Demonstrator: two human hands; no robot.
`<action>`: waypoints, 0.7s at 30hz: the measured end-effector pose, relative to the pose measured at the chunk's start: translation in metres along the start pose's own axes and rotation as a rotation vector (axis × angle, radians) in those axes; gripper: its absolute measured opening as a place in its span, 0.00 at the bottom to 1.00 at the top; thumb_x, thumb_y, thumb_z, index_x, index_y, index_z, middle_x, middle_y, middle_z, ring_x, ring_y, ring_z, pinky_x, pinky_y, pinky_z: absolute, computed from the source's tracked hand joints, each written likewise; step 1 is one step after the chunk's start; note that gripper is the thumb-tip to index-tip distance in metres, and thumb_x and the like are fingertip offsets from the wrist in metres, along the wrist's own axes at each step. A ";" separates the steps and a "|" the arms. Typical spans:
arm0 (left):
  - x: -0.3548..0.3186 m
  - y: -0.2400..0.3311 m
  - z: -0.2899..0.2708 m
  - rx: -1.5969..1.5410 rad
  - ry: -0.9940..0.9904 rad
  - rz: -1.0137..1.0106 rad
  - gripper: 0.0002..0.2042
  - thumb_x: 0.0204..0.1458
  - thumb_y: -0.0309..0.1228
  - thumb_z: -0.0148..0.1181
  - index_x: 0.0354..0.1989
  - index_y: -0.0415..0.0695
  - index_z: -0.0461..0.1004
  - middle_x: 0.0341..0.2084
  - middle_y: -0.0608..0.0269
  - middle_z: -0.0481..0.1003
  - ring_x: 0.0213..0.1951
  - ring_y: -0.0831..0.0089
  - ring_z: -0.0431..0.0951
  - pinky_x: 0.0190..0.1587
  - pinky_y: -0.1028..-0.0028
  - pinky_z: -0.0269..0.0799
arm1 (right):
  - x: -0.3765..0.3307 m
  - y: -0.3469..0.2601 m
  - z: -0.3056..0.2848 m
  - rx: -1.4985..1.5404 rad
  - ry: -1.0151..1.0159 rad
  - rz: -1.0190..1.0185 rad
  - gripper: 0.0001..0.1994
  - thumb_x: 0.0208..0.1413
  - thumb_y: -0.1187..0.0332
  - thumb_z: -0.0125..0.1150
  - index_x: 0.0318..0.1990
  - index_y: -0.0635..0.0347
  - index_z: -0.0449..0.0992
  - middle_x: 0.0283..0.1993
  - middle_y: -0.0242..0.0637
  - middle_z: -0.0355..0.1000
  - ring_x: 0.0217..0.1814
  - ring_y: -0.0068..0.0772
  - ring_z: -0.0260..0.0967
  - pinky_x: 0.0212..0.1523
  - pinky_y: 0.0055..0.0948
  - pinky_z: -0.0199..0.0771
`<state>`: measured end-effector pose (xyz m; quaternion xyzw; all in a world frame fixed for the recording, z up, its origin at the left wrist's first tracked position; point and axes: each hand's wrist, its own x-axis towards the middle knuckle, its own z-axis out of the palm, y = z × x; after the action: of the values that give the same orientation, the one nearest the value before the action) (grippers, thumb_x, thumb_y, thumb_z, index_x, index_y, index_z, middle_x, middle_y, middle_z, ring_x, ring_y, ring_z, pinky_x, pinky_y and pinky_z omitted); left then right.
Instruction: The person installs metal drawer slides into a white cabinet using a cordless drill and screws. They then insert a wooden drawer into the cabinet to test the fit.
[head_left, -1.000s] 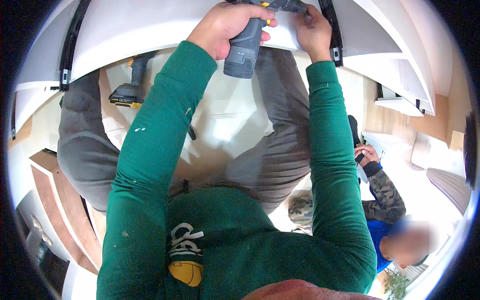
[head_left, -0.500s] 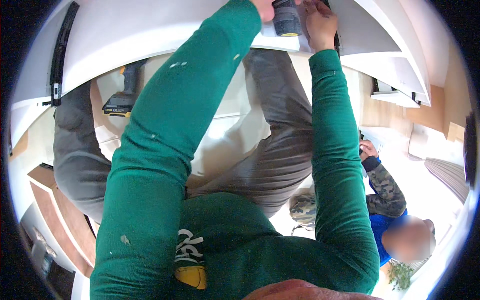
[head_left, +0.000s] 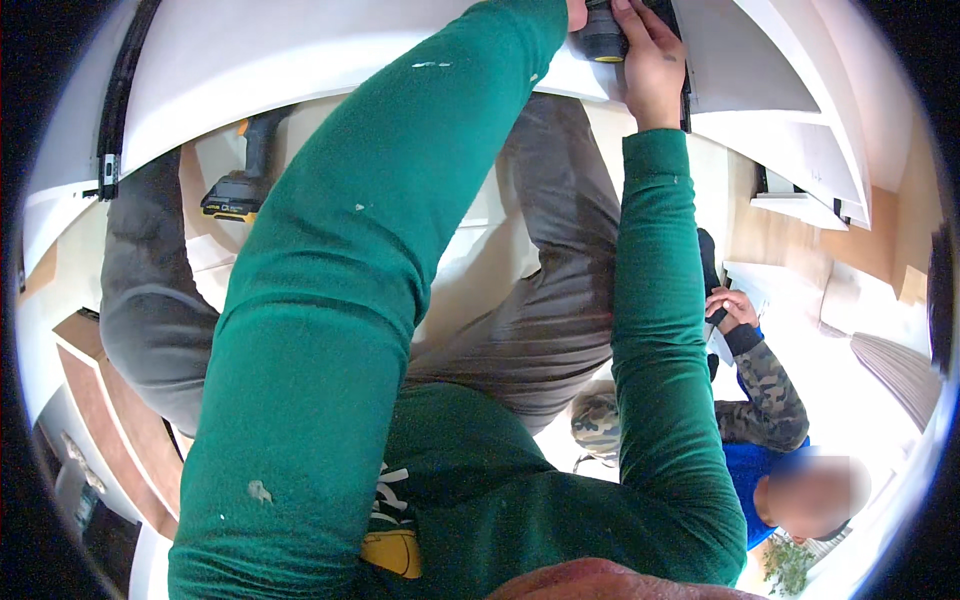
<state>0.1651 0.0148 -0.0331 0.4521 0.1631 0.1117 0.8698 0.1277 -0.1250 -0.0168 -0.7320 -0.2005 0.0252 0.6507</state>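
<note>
At the very top edge of the view, a dark grey power tool (head_left: pixel 603 30) with a round base and a thin yellow ring is pressed against a smooth white panel (head_left: pixel 300 50). Only its lower end shows; the rest is cut off by the frame. The right hand (head_left: pixel 648 62) rests against the tool's side, fingers curved round its dark body in a grasp. The left hand (head_left: pixel 575 12) is almost wholly out of view at the top, just beside the tool; whether its fingers are closed cannot be told.

Both arms rise from the lower edge in green sleeves (head_left: pixel 340 300) of soft, slightly fuzzy cloth, flecked with small pale spots. Below them are grey trouser legs (head_left: pixel 560 300), matte and creased.

The white panel curves broadly across the top, with a black strip (head_left: pixel 115 110) running down its left edge. To the left, under the panel, a second drill (head_left: pixel 245 165), black and yellow with a blocky battery base, lies on a pale surface.

At lower right another person crouches, in a camouflage sleeve (head_left: pixel 765 395) and a blue top, one hand (head_left: pixel 733 305) raised near a white shelf unit (head_left: pixel 800 200).
</note>
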 end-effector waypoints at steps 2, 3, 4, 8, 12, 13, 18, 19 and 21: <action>0.001 0.000 0.001 0.041 -0.013 -0.006 0.05 0.56 0.28 0.64 0.35 0.40 0.81 0.29 0.55 0.81 0.32 0.62 0.81 0.38 0.62 0.76 | 0.002 0.006 -0.004 -0.011 0.020 0.001 0.19 0.66 0.63 0.63 0.55 0.72 0.79 0.45 0.35 0.80 0.46 0.20 0.73 0.48 0.21 0.73; 0.002 0.001 0.001 -0.065 -0.011 -0.091 0.05 0.56 0.27 0.63 0.37 0.41 0.81 0.32 0.54 0.82 0.35 0.62 0.82 0.40 0.63 0.76 | 0.002 0.006 -0.003 -0.034 0.025 0.002 0.19 0.66 0.63 0.63 0.55 0.72 0.79 0.45 0.35 0.80 0.45 0.20 0.73 0.47 0.21 0.73; 0.001 0.003 0.001 -0.171 -0.006 -0.174 0.06 0.55 0.27 0.62 0.40 0.42 0.81 0.34 0.53 0.82 0.37 0.61 0.83 0.42 0.63 0.77 | 0.003 0.006 -0.002 -0.057 0.030 0.003 0.19 0.66 0.63 0.63 0.55 0.72 0.78 0.45 0.35 0.80 0.45 0.20 0.73 0.47 0.21 0.73; 0.004 -0.011 -0.017 1.208 -0.110 0.811 0.11 0.54 0.25 0.61 0.46 0.45 0.80 0.42 0.51 0.82 0.46 0.56 0.82 0.50 0.65 0.77 | 0.003 0.005 -0.008 0.033 -0.027 0.023 0.20 0.67 0.63 0.63 0.56 0.72 0.78 0.46 0.34 0.80 0.45 0.20 0.74 0.47 0.21 0.73; 0.006 -0.010 -0.012 1.131 -0.137 0.645 0.11 0.55 0.25 0.59 0.46 0.45 0.80 0.44 0.50 0.82 0.48 0.55 0.82 0.51 0.65 0.77 | 0.005 0.006 -0.007 0.034 -0.016 0.009 0.20 0.67 0.63 0.63 0.56 0.72 0.77 0.46 0.34 0.80 0.45 0.21 0.74 0.47 0.21 0.73; 0.007 -0.011 -0.011 1.120 -0.145 0.651 0.11 0.56 0.25 0.59 0.46 0.45 0.80 0.44 0.51 0.82 0.47 0.55 0.82 0.51 0.65 0.77 | 0.004 0.007 -0.008 0.037 -0.010 0.009 0.19 0.67 0.63 0.63 0.56 0.72 0.77 0.46 0.34 0.80 0.45 0.21 0.74 0.47 0.21 0.73; 0.036 -0.017 -0.024 0.779 -0.140 0.468 0.06 0.56 0.27 0.60 0.40 0.43 0.80 0.40 0.52 0.82 0.41 0.59 0.82 0.45 0.64 0.77 | 0.002 -0.001 0.004 0.088 -0.054 -0.018 0.19 0.67 0.64 0.63 0.56 0.72 0.78 0.45 0.34 0.80 0.45 0.21 0.74 0.47 0.21 0.73; 0.039 -0.016 -0.023 0.722 -0.164 0.499 0.06 0.56 0.27 0.61 0.38 0.42 0.80 0.38 0.52 0.82 0.38 0.60 0.83 0.43 0.63 0.77 | 0.003 0.000 0.004 0.098 -0.061 -0.014 0.19 0.67 0.64 0.63 0.55 0.72 0.78 0.45 0.34 0.80 0.44 0.21 0.74 0.47 0.21 0.73; 0.027 -0.009 -0.007 0.249 -0.094 0.078 0.05 0.56 0.28 0.60 0.35 0.40 0.80 0.34 0.54 0.82 0.33 0.63 0.82 0.37 0.62 0.77 | 0.004 0.004 -0.002 0.092 -0.046 -0.013 0.18 0.67 0.64 0.63 0.55 0.72 0.79 0.44 0.34 0.80 0.44 0.21 0.74 0.47 0.21 0.73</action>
<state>0.1875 0.0236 -0.0491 0.5674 0.1170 0.1032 0.8085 0.1330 -0.1253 -0.0189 -0.6993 -0.2187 0.0467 0.6789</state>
